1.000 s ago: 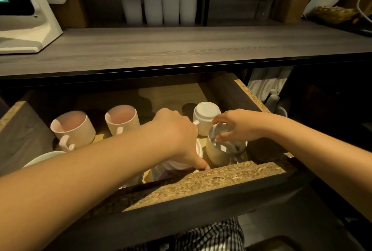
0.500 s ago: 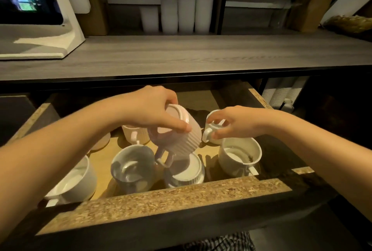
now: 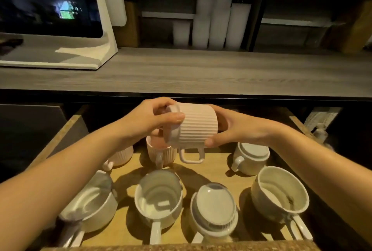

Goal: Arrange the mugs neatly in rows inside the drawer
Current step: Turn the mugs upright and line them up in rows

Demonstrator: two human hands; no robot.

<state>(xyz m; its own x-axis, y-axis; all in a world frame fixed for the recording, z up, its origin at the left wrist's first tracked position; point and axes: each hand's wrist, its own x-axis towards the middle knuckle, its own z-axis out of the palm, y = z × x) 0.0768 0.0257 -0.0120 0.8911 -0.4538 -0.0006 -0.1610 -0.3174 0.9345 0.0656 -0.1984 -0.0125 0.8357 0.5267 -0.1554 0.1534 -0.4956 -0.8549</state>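
Placement step: left hand and right hand grip ribbed pink mug sideways above drawer; next, likely set upright in back-row gap.

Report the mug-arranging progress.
Done: four white mugs form the front row. In hand: left hand and right hand hold a pink ribbed mug sideways above the back row. Left: set it into the gap between the standing pink mug and the upturned white mug.

Pink mug half hidden behind left forearm, monitor cropped at edge
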